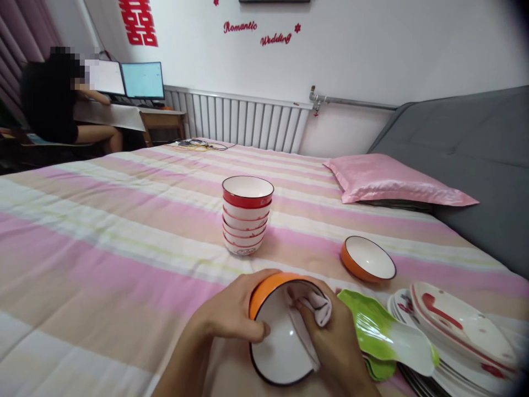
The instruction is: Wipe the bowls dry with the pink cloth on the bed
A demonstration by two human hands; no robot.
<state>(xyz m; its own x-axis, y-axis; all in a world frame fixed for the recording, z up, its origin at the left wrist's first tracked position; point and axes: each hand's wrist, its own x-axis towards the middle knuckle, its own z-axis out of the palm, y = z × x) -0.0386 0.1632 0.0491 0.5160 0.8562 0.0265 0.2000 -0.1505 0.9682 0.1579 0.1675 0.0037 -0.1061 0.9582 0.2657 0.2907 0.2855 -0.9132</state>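
Note:
An orange bowl with a white inside and dark rim (pixel 275 353) is tilted toward me above the bed. My left hand (pixel 235 309) grips its left side, thumb over the rim and fingers behind. Inside the bowl, my right hand (pixel 330 336) presses a pale cloth (pixel 303 325) against the right part of the wall. Beyond the hands stands a stack of several white and red bowls (pixel 247 218). A second orange bowl (pixel 369 260) rests tilted on the bedspread to the right.
Green leaf-shaped dishes (pixel 372 325) and a pile of patterned plates (pixel 467 331) lie at the lower right. A pink pillow (pixel 392 179) is near the grey headboard (pixel 463 138). Cables (pixel 200 145) lie at the bed's far edge. A person (pixel 49 105) sits at a desk with monitors.

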